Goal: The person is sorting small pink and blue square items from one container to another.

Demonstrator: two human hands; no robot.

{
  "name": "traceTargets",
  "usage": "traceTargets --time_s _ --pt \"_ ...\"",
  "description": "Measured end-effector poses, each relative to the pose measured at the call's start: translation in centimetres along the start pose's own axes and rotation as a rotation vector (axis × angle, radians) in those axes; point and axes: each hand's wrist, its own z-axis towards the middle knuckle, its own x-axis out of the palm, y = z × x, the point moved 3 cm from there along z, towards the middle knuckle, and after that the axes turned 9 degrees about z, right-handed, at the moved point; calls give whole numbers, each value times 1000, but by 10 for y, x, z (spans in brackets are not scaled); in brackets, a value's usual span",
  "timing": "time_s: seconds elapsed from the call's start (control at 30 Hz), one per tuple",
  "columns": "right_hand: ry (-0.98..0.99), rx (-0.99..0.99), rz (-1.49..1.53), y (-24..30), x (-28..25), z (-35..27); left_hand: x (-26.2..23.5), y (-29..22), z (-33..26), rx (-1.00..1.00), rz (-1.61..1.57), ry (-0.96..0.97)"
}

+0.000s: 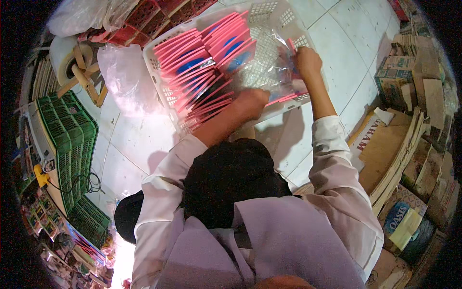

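Observation:
A white plastic basket (168,36) stands in front of me. Its left side holds several rows of clear packets with pink edges (192,72), with blue shapes showing on some. My right hand (308,63) is closed at the basket's right side, its fingers curled on the edge of a clear plastic packet (284,60) with a pink strip. Over the near side my left hand (252,103) is closed, beside the near end of the same clear plastic; its fingertips are hidden. Pink strips (288,98) lie at the near right corner.
Green crates (72,135) are stacked at the left, near a roll of clear plastic film (72,60) and a translucent plastic bag (130,79). Red crates (159,19) lie beyond the basket. Flattened cardboard (385,149) and boxes (397,77) line the right.

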Motion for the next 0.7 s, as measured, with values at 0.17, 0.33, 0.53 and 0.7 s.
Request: traceTargets --time_s 0.17,0.33,0.53,0.7 --pt "-181 84 167 -21 -114 -22 -6 3 -8 37 68 -44" --pt "-297 -243 306 7 -219 -52 -112 -19 -36 -5 48 -28" --pt "42 -822 185 71 -107 -12 -253 -4 -140 -75 -128 -332" --pt "53 -976 159 120 -9 -19 -284 9 -173 -250 -357 -460"
